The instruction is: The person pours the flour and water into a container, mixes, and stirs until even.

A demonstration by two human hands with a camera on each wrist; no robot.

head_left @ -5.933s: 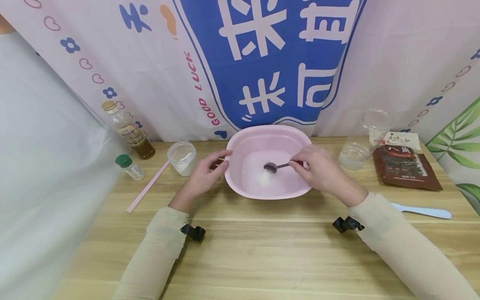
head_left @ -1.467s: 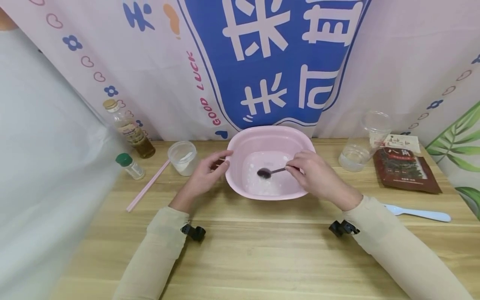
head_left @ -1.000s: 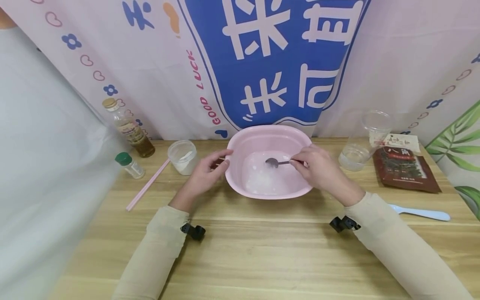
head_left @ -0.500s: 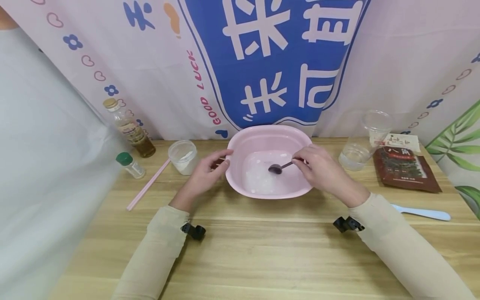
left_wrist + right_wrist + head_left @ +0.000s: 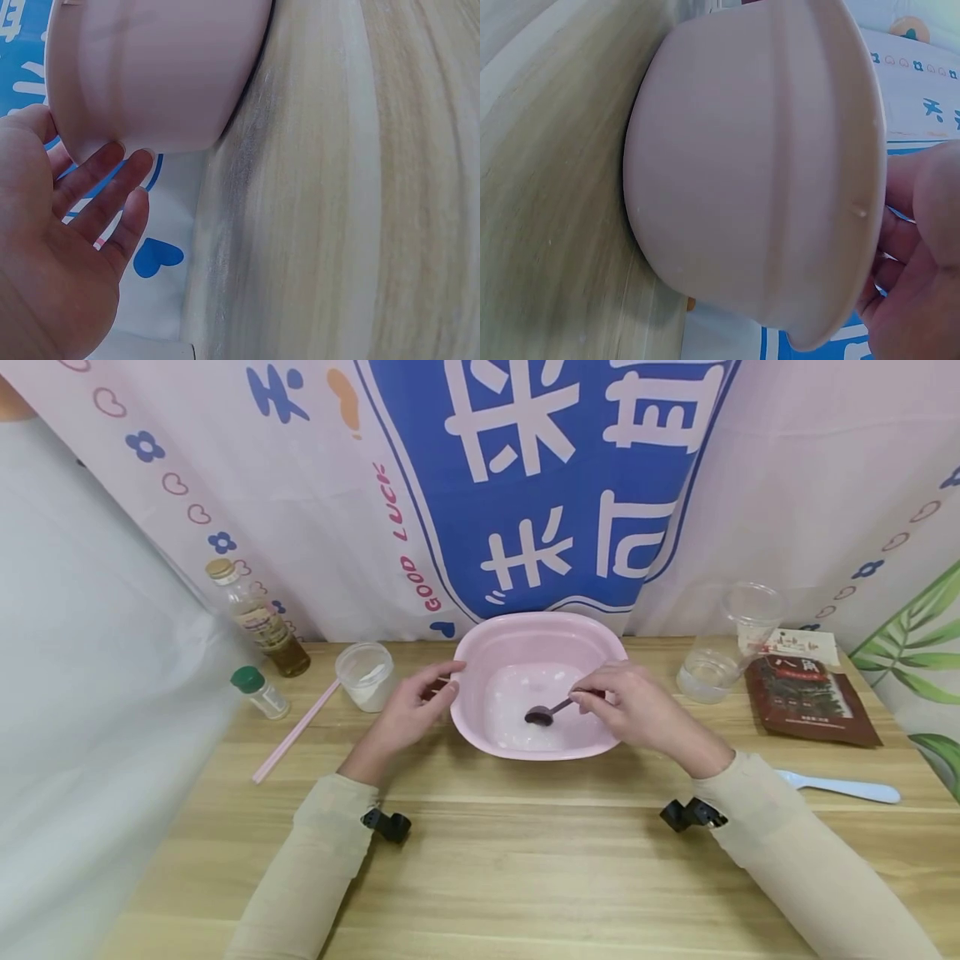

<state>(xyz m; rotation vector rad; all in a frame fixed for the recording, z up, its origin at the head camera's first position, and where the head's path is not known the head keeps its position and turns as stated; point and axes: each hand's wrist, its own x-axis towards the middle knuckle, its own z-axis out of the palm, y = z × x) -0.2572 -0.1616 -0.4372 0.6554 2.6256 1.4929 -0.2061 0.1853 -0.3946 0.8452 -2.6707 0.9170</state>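
Note:
A pink plastic basin (image 5: 540,635) stands on the wooden table, with whitish liquid and pale clumps (image 5: 517,727) in its bottom. My left hand (image 5: 405,714) holds the basin's left rim; in the left wrist view its fingertips (image 5: 140,159) touch the outer wall. Over the right rim reaches my right hand (image 5: 630,706), pinching the handle of a small dark brown spoon (image 5: 539,716). The spoon's round bowl is low in the basin, at the liquid. In the right wrist view the basin wall (image 5: 712,150) hides the spoon, and the right fingers show only partly.
To the left are an oil bottle (image 5: 266,627), a green-capped shaker (image 5: 260,692), pink chopsticks (image 5: 296,731) and a tub of white powder (image 5: 365,677). On the right stand a clear cup of liquid (image 5: 708,672), a brown spice packet (image 5: 810,697) and a light blue plastic utensil (image 5: 847,787).
The spoon has circled about inside the basin and is now nearer its front. The white powder heap has spread into cloudy liquid with clumps. My left hand stays on the rim.

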